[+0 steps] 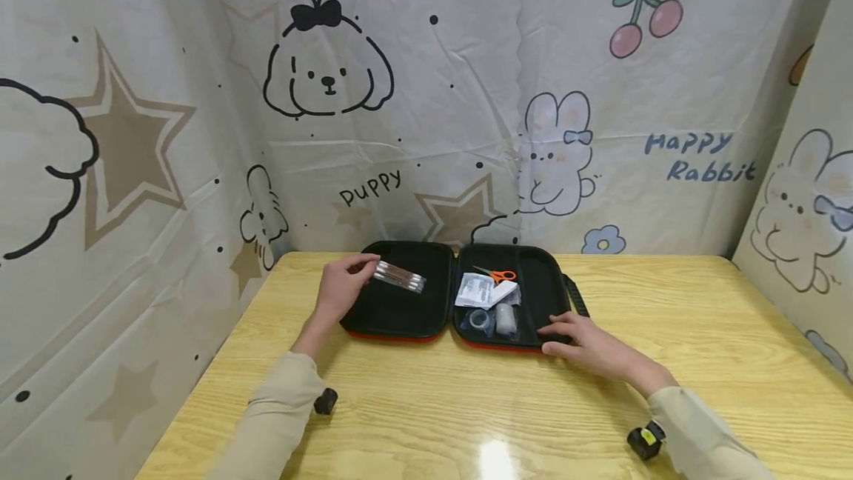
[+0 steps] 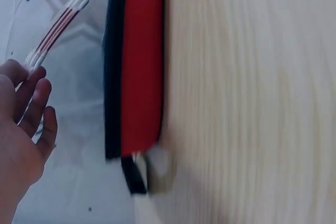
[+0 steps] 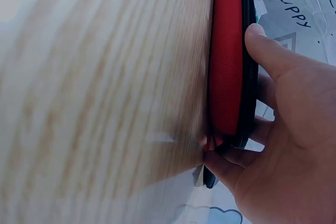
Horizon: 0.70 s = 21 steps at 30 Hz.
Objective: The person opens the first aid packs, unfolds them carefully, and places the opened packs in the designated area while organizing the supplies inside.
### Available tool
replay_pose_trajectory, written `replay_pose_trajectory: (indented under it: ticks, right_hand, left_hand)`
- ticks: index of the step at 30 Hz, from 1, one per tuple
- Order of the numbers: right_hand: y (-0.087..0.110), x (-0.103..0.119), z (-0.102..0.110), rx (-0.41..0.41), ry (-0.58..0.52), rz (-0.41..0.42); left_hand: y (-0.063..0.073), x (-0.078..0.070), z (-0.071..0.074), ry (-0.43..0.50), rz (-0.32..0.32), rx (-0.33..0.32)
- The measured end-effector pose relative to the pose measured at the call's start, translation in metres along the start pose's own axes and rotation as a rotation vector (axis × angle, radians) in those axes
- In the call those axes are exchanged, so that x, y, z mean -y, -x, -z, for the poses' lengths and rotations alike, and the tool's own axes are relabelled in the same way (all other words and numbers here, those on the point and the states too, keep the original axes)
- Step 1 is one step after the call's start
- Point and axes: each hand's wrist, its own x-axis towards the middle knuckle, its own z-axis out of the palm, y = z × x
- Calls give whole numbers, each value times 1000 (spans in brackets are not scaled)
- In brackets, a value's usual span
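Note:
My left hand pinches one end of a clear packet of cotton swabs with reddish-brown sticks and white tips. The packet is held over the left half of a black-lined, red-shelled zip case, which lies unfolded on the table. In the left wrist view, thumb and fingertips meet at the packet's lower end. My right hand grips the case's near right corner, its thumb on the zipped rim. Inside the right half lie orange-handled scissors, a white printed packet, a wrapped white roll and a wrapped ring-shaped roll.
The case stands toward the back of a light wooden table, close to a printed cloth backdrop. A black strap sticks out from its right side. Black wrist cameras hang below both sleeves.

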Motion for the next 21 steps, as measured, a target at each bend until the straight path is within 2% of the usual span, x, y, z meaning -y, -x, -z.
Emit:
replay_pose_trajectory:
  ticks: [7, 13, 16, 21]
  right_hand:
    - [1, -1, 1, -32, 20, -6]
    - [2, 1, 1, -37, 21, 9]
    - [1, 1, 0, -37, 23, 17]
    - [0, 1, -1, -39, 26, 19]
  left_hand:
    - [4, 14, 36, -93, 62, 38]
    - [9, 29, 60, -200, 77, 48]
    - [13, 34, 69, -250, 82, 63]
    - [15, 39, 74, -317, 87, 147]
